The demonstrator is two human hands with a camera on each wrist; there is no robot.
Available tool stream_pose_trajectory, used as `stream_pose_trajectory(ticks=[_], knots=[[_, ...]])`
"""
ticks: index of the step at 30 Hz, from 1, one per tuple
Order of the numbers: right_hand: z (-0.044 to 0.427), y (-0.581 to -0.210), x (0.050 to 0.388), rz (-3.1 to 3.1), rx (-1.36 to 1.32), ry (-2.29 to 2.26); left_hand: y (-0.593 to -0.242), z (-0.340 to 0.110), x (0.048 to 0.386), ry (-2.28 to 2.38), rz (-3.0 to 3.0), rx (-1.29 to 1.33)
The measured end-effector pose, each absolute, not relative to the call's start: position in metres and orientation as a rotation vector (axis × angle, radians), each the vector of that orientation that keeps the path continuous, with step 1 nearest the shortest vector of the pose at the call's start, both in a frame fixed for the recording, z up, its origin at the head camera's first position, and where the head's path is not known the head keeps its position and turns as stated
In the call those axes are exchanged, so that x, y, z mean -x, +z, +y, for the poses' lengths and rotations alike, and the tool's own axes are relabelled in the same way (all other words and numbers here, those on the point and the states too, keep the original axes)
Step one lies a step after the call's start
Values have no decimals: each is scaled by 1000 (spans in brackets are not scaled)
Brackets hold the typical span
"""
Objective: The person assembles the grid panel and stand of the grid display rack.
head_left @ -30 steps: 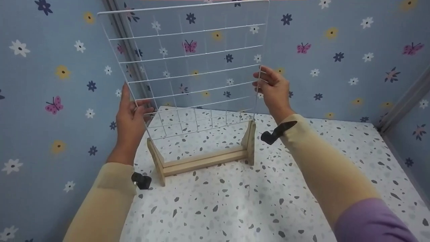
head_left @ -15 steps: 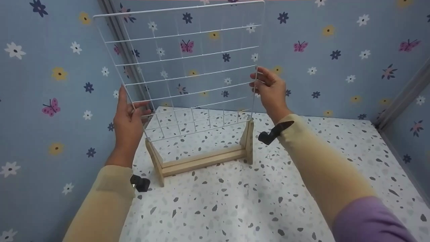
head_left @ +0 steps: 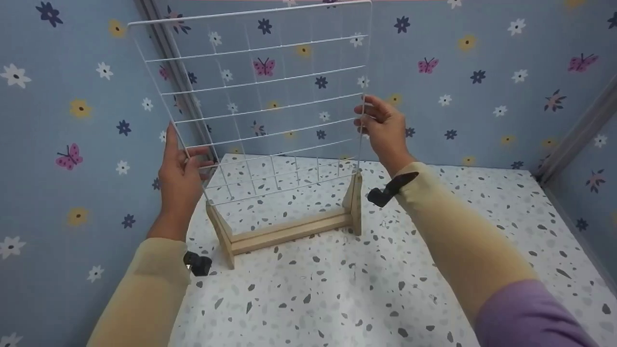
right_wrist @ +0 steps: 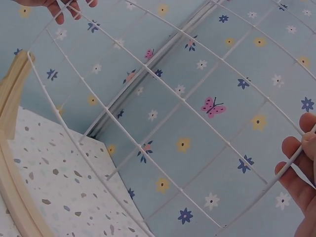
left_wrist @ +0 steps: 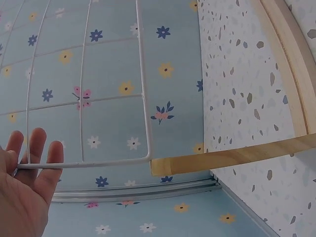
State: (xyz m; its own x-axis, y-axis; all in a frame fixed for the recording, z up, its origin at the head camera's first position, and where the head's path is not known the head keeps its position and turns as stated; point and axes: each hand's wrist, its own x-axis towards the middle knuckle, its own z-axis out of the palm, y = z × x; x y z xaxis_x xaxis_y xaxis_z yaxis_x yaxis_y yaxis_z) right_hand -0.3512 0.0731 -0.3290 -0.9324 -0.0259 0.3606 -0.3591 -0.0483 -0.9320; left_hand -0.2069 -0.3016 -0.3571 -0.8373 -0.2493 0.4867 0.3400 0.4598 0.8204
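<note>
Head view, wire grid panel (head_left: 264, 111): white, held above the wooden stand (head_left: 291, 232), its lower corners at the tops of the left upright (head_left: 220, 231) and right upright (head_left: 356, 205).
Left hand (head_left: 178, 180): your thumb and fingers pinch the left side wire below mid-height; the gap is closed to wire thickness.
Right hand (head_left: 387, 130): you pinch the right side wire between thumb and fingers, slightly higher than the left.
Panel handling: expect a light, fairly stiff frame; smooth coating may slip, and thin inner wires could bend.
Hold points: grip the thicker side wires, both hands level, rather than the inner mesh.
Corner seating: you cannot tell whether either corner sits in a slot or only touches wood.
View limits: the right wrist view cuts off the lower right corner; faint vertical wires blend into the wallpaper (head_left: 448, 43).
</note>
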Motion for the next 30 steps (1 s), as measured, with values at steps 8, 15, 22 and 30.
stream_pose_trajectory(ticks=[8, 15, 22, 30], knots=[[78, -342, 355, -1974, -346, 2130, -354, -293, 206, -1307, -2232, -42], [76, -339, 355, -1946, -413, 2092, -352, -297, 206, -1323, -2209, -47], [74, -337, 355, -1928, -396, 2128, -354, -298, 206, -1347, -2205, -56], [74, -340, 355, -1945, -399, 2093, -357, -299, 209, -1347, -2203, -53]])
